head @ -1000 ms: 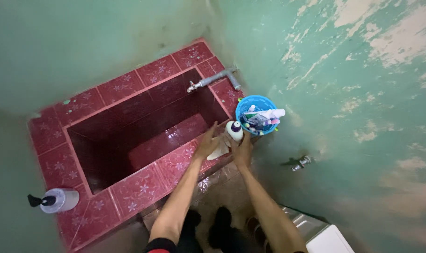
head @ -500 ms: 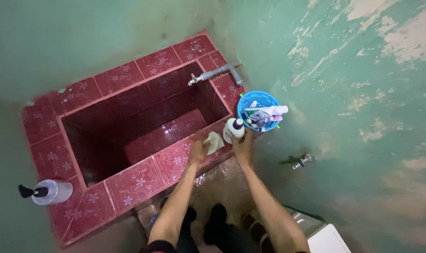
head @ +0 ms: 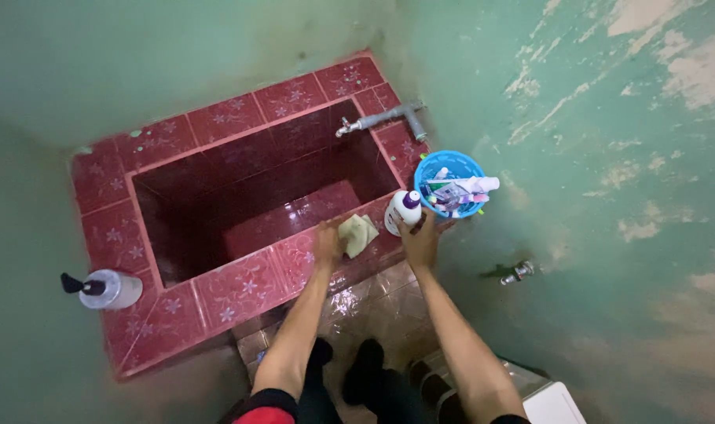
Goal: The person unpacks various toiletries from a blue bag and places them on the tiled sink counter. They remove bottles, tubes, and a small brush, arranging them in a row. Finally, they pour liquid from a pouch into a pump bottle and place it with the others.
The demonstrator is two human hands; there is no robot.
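Glossy red tiled tub rim (head: pixel 240 286) (wet-looking), soft pale cloth (head: pixel 357 234), smooth plastic bottle (head: pixel 402 210).

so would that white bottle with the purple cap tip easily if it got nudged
Probably: the white bottle stands tall and narrow on the red tiled rim, close to its edge. The tiles look glossy, so it may slide first. The right hand touching it likely steadies it.

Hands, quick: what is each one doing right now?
Left hand: pressing a pale cloth on the red tiled rim; grip unclear.
Right hand: fingers closed on the white bottle with a purple cap.
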